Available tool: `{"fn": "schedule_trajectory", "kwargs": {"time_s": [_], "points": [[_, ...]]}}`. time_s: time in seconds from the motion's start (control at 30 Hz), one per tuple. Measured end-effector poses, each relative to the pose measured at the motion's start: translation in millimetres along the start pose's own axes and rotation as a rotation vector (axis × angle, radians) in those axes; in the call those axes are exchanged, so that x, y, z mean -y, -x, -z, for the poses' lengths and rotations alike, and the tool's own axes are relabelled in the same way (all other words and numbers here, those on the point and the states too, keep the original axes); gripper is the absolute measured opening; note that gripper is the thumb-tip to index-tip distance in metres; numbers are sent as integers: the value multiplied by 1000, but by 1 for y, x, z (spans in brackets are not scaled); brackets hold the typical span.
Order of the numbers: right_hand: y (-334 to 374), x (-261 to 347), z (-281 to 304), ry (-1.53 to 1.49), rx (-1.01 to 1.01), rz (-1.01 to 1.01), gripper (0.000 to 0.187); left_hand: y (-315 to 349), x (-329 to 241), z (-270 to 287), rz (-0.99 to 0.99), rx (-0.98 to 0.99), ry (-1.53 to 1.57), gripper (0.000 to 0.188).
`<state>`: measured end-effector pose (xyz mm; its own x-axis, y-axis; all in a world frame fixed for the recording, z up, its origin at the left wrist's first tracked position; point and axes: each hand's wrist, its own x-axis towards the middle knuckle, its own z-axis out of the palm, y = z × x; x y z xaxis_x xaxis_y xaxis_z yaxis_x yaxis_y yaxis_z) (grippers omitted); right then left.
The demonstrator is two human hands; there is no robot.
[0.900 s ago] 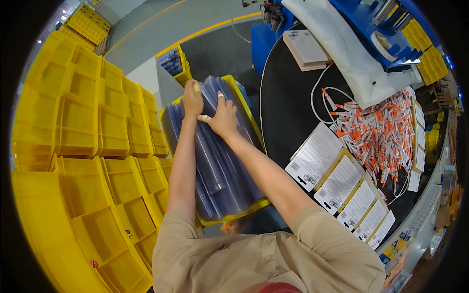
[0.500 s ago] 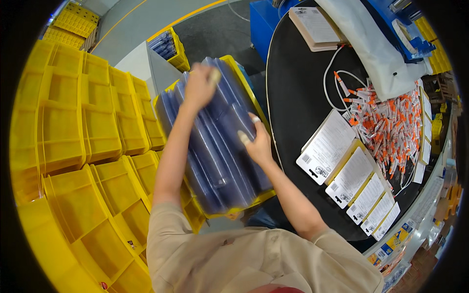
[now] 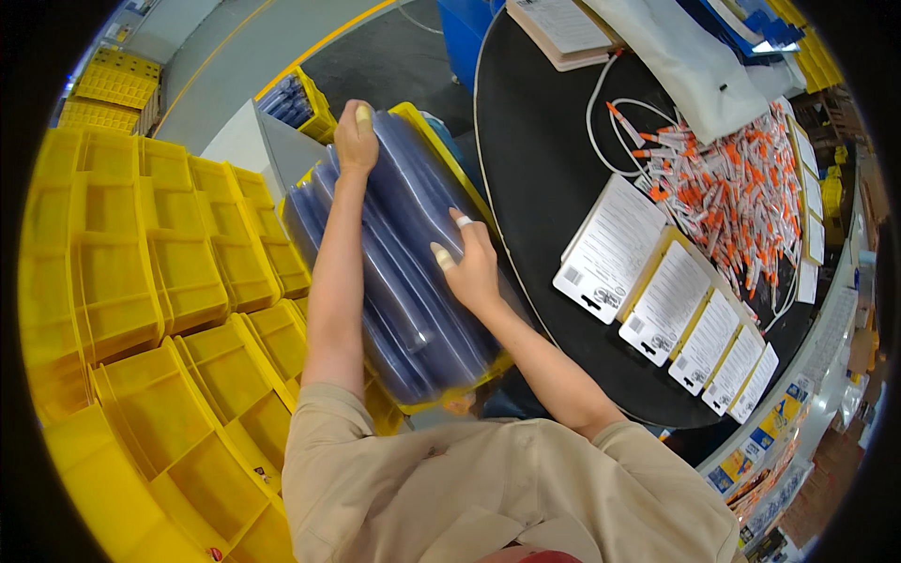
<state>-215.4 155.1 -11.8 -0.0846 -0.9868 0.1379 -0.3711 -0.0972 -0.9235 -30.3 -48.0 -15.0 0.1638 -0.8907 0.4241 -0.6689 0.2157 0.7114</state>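
A yellow crate (image 3: 469,178) in front of me is filled with nested stacks of clear, bluish ridged plastic trays (image 3: 413,244), lying lengthwise. My left hand (image 3: 357,141) is closed at the far end of the stacks, its thumb with pale tape on the tip pointing away from me. What its fingers grip is partly hidden, but it appears to hold the trays' edge. On the right part of the stack rests my right hand (image 3: 472,270), thumb and forefinger apart against the plastic. Pale tape covers these two digits; its other fingers are partly hidden.
Stacked yellow crates (image 3: 197,253) rise on my left. To the right, a black rounded table (image 3: 526,159) bears a heap of orange-and-white tubes (image 3: 723,188), rows of printed cards (image 3: 666,300) and a white hose-like sleeve (image 3: 676,66). Another filled yellow crate (image 3: 319,117) stands beyond.
My view has shifted slightly, so the table sits further left. My left hand, blurred before, is now still at the trays' far end. The right hand stays on the stack.
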Motion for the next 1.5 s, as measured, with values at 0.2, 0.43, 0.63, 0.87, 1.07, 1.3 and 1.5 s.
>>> {"fn": "schedule_trajectory", "kwargs": {"time_s": [0.2, 0.43, 0.63, 0.87, 1.07, 1.3, 1.5], "points": [[109, 8, 65, 44, -53, -71, 53, 94, -90, 13, -200, 89, 34, 18], [173, -29, 103, 124, 5, -314, 54, 195, -94, -15, 109, 367, -104, 24], [165, -64, 95, 105, -31, -210, 52, 193, -68, -32, 373, 199, -166, 43], [179, -73, 92, 51, -22, -789, 60, 211, -124, -6, -272, 713, 32, 51], [193, -88, 90, 19, -234, -538, 59, 266, -154, 14, -597, 1118, -234, 72], [212, -89, 99, -230, -338, -628, 46, 286, -140, -8, -651, 1130, -334, 63], [235, -39, 125, -321, -234, -732, 42, 277, -160, 14, -600, 1179, -285, 62]]}}
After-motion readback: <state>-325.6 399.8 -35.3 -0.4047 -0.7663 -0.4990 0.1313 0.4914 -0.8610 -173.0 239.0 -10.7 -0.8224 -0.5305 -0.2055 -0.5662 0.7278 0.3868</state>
